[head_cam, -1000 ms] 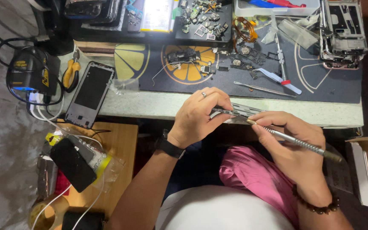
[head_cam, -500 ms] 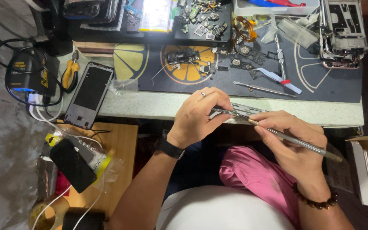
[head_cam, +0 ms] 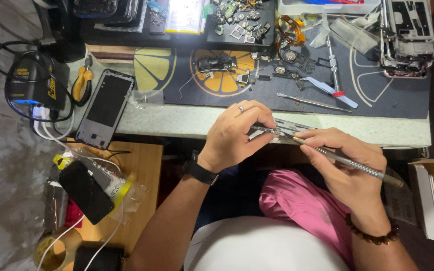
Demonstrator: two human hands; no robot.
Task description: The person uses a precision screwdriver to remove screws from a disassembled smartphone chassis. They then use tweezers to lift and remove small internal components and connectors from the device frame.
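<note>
My left hand (head_cam: pixel 237 133) pinches a thin metal frame piece (head_cam: pixel 290 127) at the front edge of the workbench (head_cam: pixel 177 122), a ring on one finger and a black watch on the wrist. My right hand (head_cam: pixel 345 168) grips a slim silver screwdriver (head_cam: pixel 350 161), its tip resting on the frame piece right beside my left fingertips. Both hands hover just in front of the bench edge, above my lap.
A dark work mat (head_cam: pixel 297 75) carries small phone parts, tweezers (head_cam: pixel 312 102) and a blue-handled tool (head_cam: pixel 330 90). A stripped phone frame (head_cam: pixel 408 35) lies back right, a black phone (head_cam: pixel 106 108) and orange pliers (head_cam: pixel 82 83) at left. Below left stands a wooden stool (head_cam: pixel 131 185).
</note>
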